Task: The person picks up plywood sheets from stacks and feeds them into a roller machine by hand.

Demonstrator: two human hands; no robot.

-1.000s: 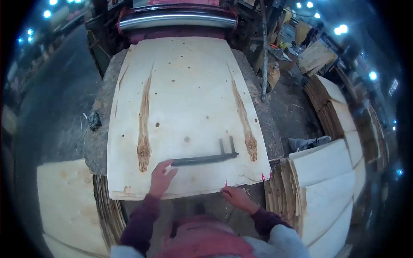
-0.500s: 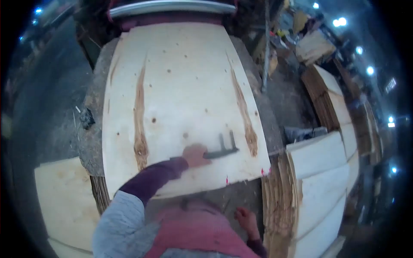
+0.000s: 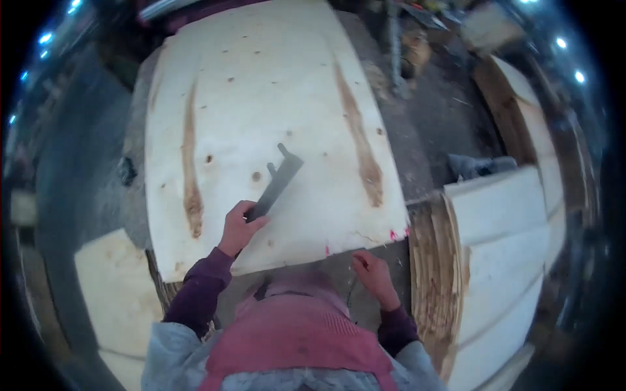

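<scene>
My left hand [image 3: 240, 229] is closed around the near end of a dark grey flat bar with two short prongs [image 3: 277, 187]. The bar points away and to the right, over a large pale wood veneer sheet [image 3: 261, 117]. Knots and two long brown streaks mark the sheet, with red marks along its near right edge. By that edge is my right hand [image 3: 377, 279], its fingers curled and nothing visible in them. I cannot tell whether it touches the sheet.
Stacked veneer sheets [image 3: 502, 215] stand at the right, and another pale stack [image 3: 120, 293] at the left. A grey bundle [image 3: 479, 166] lies behind the right stack. Beyond the sheet's far left end is a metal roller [image 3: 173, 6]. An upright post [image 3: 395, 49] stands at the far right.
My left hand has drawn back left, and the pronged bar has swung from pointing right to pointing away. My right hand has come up towards the sheet's near edge. The view has shifted.
</scene>
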